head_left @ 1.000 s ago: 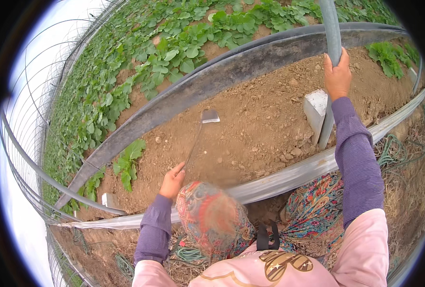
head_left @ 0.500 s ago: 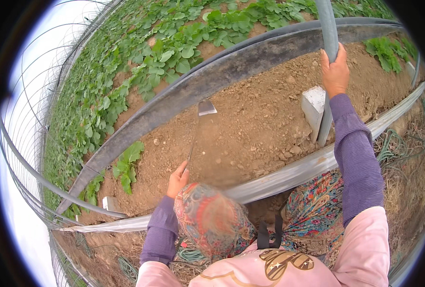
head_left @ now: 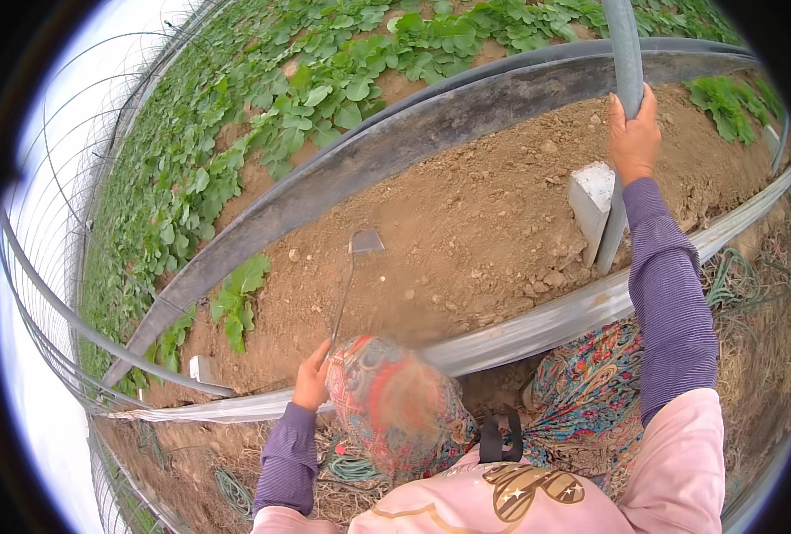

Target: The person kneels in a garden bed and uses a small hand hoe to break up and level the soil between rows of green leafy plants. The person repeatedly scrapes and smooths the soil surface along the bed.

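Hoe: I have the small hoe left of centre, its thin shaft running up from the left hand to a flat metal blade over the brown soil; from my view I cannot tell whether the blade touches the ground.
Left hand: the left hand is closed round the lower shaft, thumb and fingers gripping it, just beside the patterned cloth on a bent leg.
Right hand: far over on the right, I see the right hand wrapped round a grey pipe, the arm stretched forward.
Pipe: it slants up past the top edge, its lower end standing at the soil right beside a pale block.
Near edge: pale plastic sheeting crosses the ground in front of the legs, with coils of green cord on the near side.
Far edge: a dark strip bends across beyond the blade; behind it I see rows of leafy plants.
Left rim: curved metal hoops against pale sky.
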A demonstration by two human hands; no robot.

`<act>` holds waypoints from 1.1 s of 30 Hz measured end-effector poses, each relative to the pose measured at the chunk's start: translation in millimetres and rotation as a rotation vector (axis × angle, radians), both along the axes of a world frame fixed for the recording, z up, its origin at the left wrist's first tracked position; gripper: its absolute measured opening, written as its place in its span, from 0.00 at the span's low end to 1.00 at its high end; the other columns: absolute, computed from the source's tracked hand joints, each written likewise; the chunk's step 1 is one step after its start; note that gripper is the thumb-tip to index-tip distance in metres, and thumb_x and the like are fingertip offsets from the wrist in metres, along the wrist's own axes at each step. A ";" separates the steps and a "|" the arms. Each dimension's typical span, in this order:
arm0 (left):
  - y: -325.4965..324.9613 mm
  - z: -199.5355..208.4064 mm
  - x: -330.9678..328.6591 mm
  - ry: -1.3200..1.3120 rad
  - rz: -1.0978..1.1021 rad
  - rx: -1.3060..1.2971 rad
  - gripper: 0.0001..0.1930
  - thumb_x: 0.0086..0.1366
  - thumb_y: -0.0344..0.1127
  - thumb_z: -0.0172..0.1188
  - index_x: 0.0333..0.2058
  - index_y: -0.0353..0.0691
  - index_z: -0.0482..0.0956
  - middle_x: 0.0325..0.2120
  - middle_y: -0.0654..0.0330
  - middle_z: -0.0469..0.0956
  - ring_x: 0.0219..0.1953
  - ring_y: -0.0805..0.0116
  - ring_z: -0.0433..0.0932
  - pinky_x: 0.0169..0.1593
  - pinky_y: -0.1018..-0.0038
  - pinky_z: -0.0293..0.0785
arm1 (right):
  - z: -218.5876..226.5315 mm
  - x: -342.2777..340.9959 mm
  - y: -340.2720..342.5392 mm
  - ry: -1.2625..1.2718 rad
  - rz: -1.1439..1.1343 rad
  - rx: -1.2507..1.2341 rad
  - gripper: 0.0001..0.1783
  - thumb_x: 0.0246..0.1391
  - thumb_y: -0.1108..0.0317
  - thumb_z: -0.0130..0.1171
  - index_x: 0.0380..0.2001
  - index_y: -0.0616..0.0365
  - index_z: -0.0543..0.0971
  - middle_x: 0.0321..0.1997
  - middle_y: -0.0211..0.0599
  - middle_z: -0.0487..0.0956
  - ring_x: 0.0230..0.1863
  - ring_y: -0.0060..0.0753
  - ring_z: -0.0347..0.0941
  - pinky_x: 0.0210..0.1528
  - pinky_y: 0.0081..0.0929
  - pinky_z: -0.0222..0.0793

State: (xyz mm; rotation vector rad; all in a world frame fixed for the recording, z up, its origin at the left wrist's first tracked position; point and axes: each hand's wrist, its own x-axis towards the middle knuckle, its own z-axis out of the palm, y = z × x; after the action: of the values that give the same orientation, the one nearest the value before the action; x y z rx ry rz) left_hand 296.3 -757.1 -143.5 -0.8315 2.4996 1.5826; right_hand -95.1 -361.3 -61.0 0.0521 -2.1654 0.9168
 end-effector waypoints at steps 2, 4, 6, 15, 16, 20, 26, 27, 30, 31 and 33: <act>6.0 21.0 -15.2 -0.137 0.132 0.140 0.19 0.55 0.26 0.42 0.47 0.32 0.60 0.23 0.63 0.71 0.22 0.83 0.66 0.26 0.86 0.64 | -2.3 -1.3 7.9 -0.012 -0.024 0.026 0.27 0.44 0.53 0.49 0.45 0.56 0.59 0.36 0.47 0.70 0.35 0.47 0.68 0.35 0.35 0.63; 18.6 35.2 -17.9 0.012 0.153 0.070 0.19 0.55 0.26 0.43 0.47 0.33 0.60 0.18 0.68 0.67 0.18 0.87 0.61 0.22 0.88 0.59 | 1.5 1.5 4.3 -0.037 -0.020 0.010 0.27 0.44 0.53 0.48 0.45 0.56 0.59 0.36 0.47 0.70 0.35 0.47 0.68 0.35 0.35 0.63; 26.8 38.9 -14.4 0.110 0.169 0.056 0.19 0.55 0.25 0.45 0.47 0.30 0.60 0.37 0.59 0.70 0.33 0.78 0.69 0.36 0.84 0.66 | 2.5 3.5 0.7 -0.050 -0.022 -0.001 0.28 0.44 0.52 0.48 0.46 0.56 0.59 0.37 0.46 0.70 0.36 0.47 0.68 0.35 0.35 0.63; 17.1 10.3 -5.6 0.040 0.063 0.180 0.19 0.55 0.28 0.46 0.46 0.28 0.60 0.41 0.52 0.67 0.40 0.73 0.67 0.42 0.81 0.63 | 2.5 3.6 2.7 -0.051 -0.026 0.020 0.28 0.44 0.53 0.48 0.46 0.56 0.59 0.38 0.45 0.69 0.37 0.45 0.67 0.36 0.35 0.63; 4.0 -8.0 0.9 0.030 0.005 0.131 0.19 0.54 0.27 0.46 0.46 0.28 0.61 0.41 0.52 0.67 0.40 0.73 0.68 0.41 0.81 0.64 | 2.6 3.5 0.7 -0.045 -0.020 0.010 0.27 0.44 0.53 0.48 0.45 0.56 0.59 0.38 0.45 0.69 0.37 0.45 0.67 0.36 0.35 0.63; -1.1 -5.6 -19.4 0.066 0.030 -0.009 0.18 0.55 0.28 0.45 0.45 0.30 0.62 0.27 0.61 0.70 0.27 0.79 0.68 0.30 0.84 0.65 | -0.7 0.2 3.1 -0.010 -0.004 0.012 0.27 0.45 0.52 0.48 0.45 0.56 0.59 0.38 0.45 0.70 0.36 0.45 0.68 0.35 0.34 0.63; -15.7 -14.5 -83.3 0.089 0.288 0.085 0.17 0.56 0.31 0.44 0.46 0.36 0.62 0.14 0.71 0.63 0.13 0.83 0.58 0.16 0.85 0.55 | -1.5 -0.4 2.6 -0.021 -0.016 0.022 0.27 0.45 0.51 0.47 0.45 0.55 0.59 0.37 0.45 0.70 0.36 0.45 0.68 0.35 0.35 0.64; -39.5 -23.6 -88.0 -0.028 0.260 0.025 0.19 0.56 0.32 0.44 0.47 0.37 0.61 0.15 0.71 0.63 0.13 0.82 0.59 0.15 0.85 0.56 | -2.2 -0.1 -1.5 -0.003 -0.006 0.012 0.27 0.44 0.51 0.47 0.45 0.55 0.59 0.37 0.45 0.70 0.36 0.45 0.68 0.35 0.35 0.64; -61.6 3.9 -121.7 -0.106 0.241 0.017 0.20 0.56 0.33 0.44 0.49 0.40 0.59 0.15 0.70 0.64 0.13 0.80 0.61 0.13 0.84 0.57 | -4.2 -5.3 2.0 0.045 -0.014 0.020 0.27 0.44 0.51 0.47 0.45 0.55 0.59 0.37 0.45 0.70 0.35 0.46 0.68 0.35 0.35 0.64; -59.3 13.6 -131.1 -0.094 0.242 0.036 0.20 0.56 0.34 0.44 0.49 0.41 0.59 0.15 0.69 0.64 0.13 0.80 0.61 0.12 0.84 0.56 | -4.4 -5.1 6.0 0.046 -0.026 0.029 0.27 0.44 0.50 0.47 0.45 0.54 0.59 0.36 0.45 0.71 0.35 0.46 0.68 0.35 0.35 0.64; -52.2 7.1 -134.1 0.097 0.324 0.057 0.19 0.56 0.33 0.45 0.47 0.39 0.62 0.15 0.70 0.64 0.13 0.81 0.60 0.15 0.84 0.57 | -4.2 -2.2 5.8 0.025 -0.043 0.042 0.27 0.44 0.50 0.47 0.45 0.54 0.60 0.36 0.45 0.71 0.35 0.46 0.68 0.35 0.35 0.64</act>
State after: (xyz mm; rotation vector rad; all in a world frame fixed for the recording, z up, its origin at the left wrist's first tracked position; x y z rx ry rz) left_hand 162.2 -809.3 -136.3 -1.2317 2.4677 1.8181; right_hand -97.3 -355.5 -65.2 0.0369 -2.1541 0.8421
